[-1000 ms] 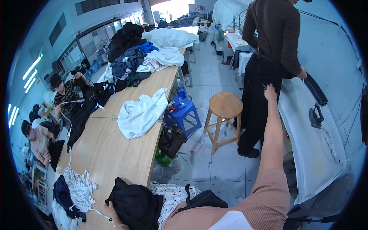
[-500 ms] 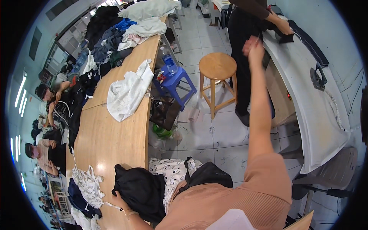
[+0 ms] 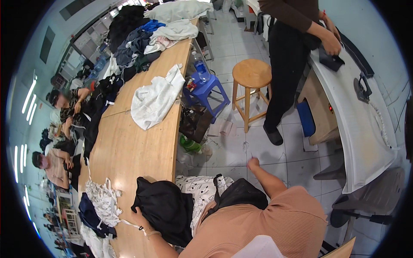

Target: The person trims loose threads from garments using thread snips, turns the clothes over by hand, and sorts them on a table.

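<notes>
Left hand: the left hand (image 3: 138,213) lies on the near lower edge of a black garment (image 3: 165,209), fingers pressed into the cloth; whether they pinch a fold cannot be told, since the cloth hides the fingertips.
Right hand: the right hand (image 3: 253,163) is held out over the floor, empty, fingers loosely curled, well apart from the garment.
Black garment: crumpled in a heap at the near end of the long wooden table (image 3: 129,146), its right part hanging over the table's edge toward the person's lap. Its long axis runs roughly from the table's edge down toward the person; no collar or sleeve can be made out, so which way it points cannot be told.
Beside it: a pile of white cords and cloth strips (image 3: 103,200) lies just to its left, with dark blue cloth (image 3: 92,217) beneath; a white patterned cloth (image 3: 202,191) and a black bag (image 3: 241,195) rest on the lap.
Table: pale wood, running away from the person; a white garment (image 3: 155,96) lies midway, draped over the right edge, and mixed dark and light clothes (image 3: 142,38) are heaped at the far end.
Room: grey tiled floor (image 3: 232,150), a round wooden stool (image 3: 251,75), a blue plastic stool (image 3: 204,88), and a white padded bench (image 3: 361,129) at right, where another person in dark clothes (image 3: 292,64) stands working. Seated people line the table's left side.
</notes>
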Demonstrator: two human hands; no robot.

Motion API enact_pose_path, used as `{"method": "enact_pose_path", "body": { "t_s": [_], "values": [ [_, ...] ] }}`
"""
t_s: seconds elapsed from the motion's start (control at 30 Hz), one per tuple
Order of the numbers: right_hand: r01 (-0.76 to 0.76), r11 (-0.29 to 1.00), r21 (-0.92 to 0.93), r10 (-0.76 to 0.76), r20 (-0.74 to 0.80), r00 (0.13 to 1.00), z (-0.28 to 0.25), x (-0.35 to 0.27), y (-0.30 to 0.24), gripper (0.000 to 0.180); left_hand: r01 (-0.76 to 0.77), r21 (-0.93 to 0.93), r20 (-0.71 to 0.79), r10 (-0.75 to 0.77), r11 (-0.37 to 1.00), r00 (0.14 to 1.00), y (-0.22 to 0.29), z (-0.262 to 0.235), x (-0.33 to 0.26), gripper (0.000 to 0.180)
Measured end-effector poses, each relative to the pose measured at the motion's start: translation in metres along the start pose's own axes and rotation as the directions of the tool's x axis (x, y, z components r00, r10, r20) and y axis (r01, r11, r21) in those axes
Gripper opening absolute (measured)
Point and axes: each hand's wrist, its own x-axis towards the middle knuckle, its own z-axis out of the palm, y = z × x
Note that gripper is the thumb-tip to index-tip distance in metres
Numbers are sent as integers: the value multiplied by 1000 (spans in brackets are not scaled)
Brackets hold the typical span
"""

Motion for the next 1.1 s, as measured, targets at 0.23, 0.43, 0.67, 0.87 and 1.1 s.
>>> {"method": "enact_pose_path", "body": {
  "t_s": [0.23, 0.43, 0.67, 0.87, 1.1],
  "values": [
    [296, 455, 840, -356, -133, 925, -95, -86, -365, 28, 101, -33, -66, -103, 994, 993, -34, -31, -10, 38],
    [744, 80, 664, -657, -526, 539, -237, -219, -449, 36, 90, -51, -91, -94, 995, 991, -10, -17, -11, 41],
    [997, 46, 65, -630, -772, 79, -221, -292, -444, 42, 15, -144, -182, -41, 989, 982, -25, -12, -14, 38],
    [996, -40, 79, -604, -796, 39, -245, -322, -488, 49, 72, -162, -177, -101, 984, 979, -18, -12, -15, 33],
    [988, -154, 14, -558, -826, -76, -231, -335, -516, 50, 36, -264, -227, -99, 964, 969, -28, -6, -19, 29]
  ]
}}
